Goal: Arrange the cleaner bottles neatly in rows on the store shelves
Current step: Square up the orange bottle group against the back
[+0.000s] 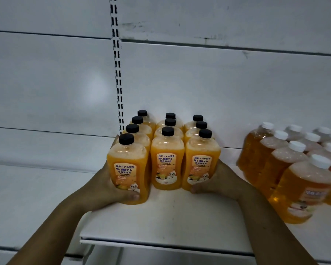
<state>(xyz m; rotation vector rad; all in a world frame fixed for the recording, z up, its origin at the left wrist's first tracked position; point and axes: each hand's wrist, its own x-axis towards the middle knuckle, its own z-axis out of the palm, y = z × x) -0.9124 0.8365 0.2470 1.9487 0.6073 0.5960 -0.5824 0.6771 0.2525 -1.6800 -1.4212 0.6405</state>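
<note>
Several orange cleaner bottles with black caps (167, 165) stand in three rows on a white shelf (166, 222). The left row reaches nearest to me. My left hand (111, 190) wraps the front left bottle (129, 169), thumb across its base. My right hand (214, 180) presses against the outer side of the front right bottle (200, 165), fingers curled under its base. The middle row stands between my hands, untouched.
A second group of amber bottles with white caps (298, 169) stands in rows at the right of the same shelf. A slotted upright (117, 73) runs up the white back panel. A lower, further-back shelf (27, 188) lies to the left.
</note>
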